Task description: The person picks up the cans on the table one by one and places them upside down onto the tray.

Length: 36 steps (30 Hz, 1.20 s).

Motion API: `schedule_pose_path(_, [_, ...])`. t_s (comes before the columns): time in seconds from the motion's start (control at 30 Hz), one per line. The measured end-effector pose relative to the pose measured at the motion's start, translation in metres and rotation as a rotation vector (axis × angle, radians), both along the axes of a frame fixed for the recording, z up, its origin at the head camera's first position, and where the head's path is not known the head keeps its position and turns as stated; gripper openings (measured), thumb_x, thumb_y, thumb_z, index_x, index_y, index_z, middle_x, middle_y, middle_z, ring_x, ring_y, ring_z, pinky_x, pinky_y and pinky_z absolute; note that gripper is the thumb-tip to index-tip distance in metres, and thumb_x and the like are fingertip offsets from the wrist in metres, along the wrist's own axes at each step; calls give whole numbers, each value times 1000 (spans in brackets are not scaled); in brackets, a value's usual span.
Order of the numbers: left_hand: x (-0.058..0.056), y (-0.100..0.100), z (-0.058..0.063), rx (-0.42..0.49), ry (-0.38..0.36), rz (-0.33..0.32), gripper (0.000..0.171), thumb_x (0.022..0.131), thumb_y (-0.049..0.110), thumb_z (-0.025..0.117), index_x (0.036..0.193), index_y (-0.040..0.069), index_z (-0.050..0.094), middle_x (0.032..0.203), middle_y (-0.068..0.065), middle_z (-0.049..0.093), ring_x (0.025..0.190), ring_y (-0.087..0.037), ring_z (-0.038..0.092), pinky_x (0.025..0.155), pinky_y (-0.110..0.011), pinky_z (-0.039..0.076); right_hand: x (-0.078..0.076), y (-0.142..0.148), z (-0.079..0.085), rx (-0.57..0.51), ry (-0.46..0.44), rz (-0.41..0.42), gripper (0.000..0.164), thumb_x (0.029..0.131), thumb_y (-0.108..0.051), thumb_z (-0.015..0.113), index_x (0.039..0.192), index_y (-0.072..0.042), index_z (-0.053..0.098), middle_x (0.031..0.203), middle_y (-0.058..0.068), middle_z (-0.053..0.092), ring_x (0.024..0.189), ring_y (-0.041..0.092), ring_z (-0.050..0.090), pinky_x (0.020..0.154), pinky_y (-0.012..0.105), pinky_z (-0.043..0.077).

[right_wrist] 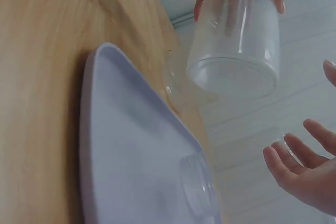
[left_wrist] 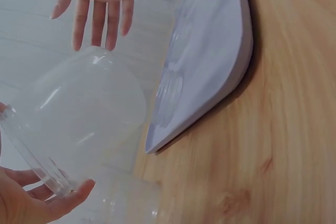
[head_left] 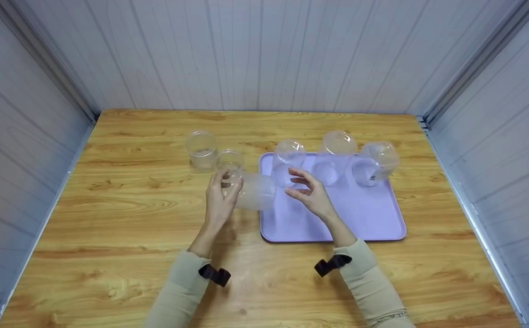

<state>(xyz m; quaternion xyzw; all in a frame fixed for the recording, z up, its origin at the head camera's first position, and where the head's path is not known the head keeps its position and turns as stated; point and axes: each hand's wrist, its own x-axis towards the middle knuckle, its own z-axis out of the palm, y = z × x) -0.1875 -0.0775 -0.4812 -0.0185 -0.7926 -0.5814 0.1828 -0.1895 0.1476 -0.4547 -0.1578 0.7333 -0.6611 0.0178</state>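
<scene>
My left hand (head_left: 221, 200) grips a clear plastic jar (head_left: 257, 191) by its rim end, thumb and fingers around it. The jar lies on its side in the air, its base pointing right, over the left edge of the lilac tray (head_left: 337, 230). My right hand (head_left: 312, 193) is held above the tray with fingers apart and nothing between them. In the right wrist view a gap separates the jar (right_wrist: 233, 35) from the right fingers (right_wrist: 294, 156).
Three clear jars stand along the tray's back: one at left (head_left: 289, 152), one in the middle (head_left: 337, 146), one at right (head_left: 378, 159). Left of the tray, two more clear containers, one farther back (head_left: 201, 148) and one nearer (head_left: 230, 159), stand on the wooden table (head_left: 123, 218).
</scene>
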Motion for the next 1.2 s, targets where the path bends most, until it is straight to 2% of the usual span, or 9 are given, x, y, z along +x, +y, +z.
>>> schedule_pose_path(0.1, [1,3,-4,43,9,-12,36,82,16,61,113,-1,53,99,-18,54,85,-30,54,77,-39,45,-1,2,-9,-25,-33,44,51,78,8,60,124,13,39,126,24,41,110,37,41,86,46,41])
schedule_pose_path(0.27, [5,10,-9,93,-25,-31,37,85,16,57,113,-6,51,100,-18,54,87,-31,54,77,-39,45,-5,7,-29,-80,-61,94,57,78,7,61,129,10,35,129,21,38,115,40,37,87,39,43])
schedule_pose_path(0.43, [7,18,-13,140,-18,-50,36,87,14,54,115,-8,50,103,-20,53,88,-33,55,78,-43,45,-4,8,-38,-134,-69,116,61,78,2,63,132,6,33,129,21,38,114,43,36,84,35,44])
schedule_pose_path(0.5, [8,21,-11,168,-14,-64,33,87,11,53,114,-10,50,103,-22,53,88,-35,55,78,-44,45,-3,8,-40,-148,-79,125,63,79,-1,64,133,5,32,129,21,37,113,40,39,84,35,45])
schedule_pose_path(0.73, [25,31,16,203,1,-93,27,88,4,46,109,-13,49,99,-23,52,83,-35,56,72,-40,48,0,10,-44,-188,-121,170,80,76,-24,70,138,0,25,132,21,32,110,38,41,82,35,45])
schedule_pose_path(0.87, [28,35,17,212,2,-99,28,88,3,45,110,-14,48,100,-24,52,83,-34,57,71,-37,48,2,10,-45,-236,-157,202,88,73,-30,72,139,-1,22,129,19,31,103,31,45,74,29,45])
schedule_pose_path(0.97, [29,36,15,226,-3,-109,29,89,5,45,111,-14,48,100,-24,53,83,-35,56,70,-37,48,3,10,-44,-286,-185,236,86,76,-25,70,140,0,18,127,17,32,98,24,49,70,25,46])
schedule_pose_path(1.03, [29,37,12,233,-4,-121,29,89,5,45,112,-13,48,100,-24,54,83,-35,56,69,-38,49,4,10,-44,-312,-204,254,80,79,-18,67,140,0,17,128,16,32,98,24,49,71,27,47])
schedule_pose_path(1.2, [30,38,10,225,-2,-134,30,89,5,44,113,-12,48,98,-25,55,84,-34,57,72,-40,48,6,10,-43,-349,-256,284,72,84,-8,60,141,-4,16,135,18,24,113,46,34,84,48,42])
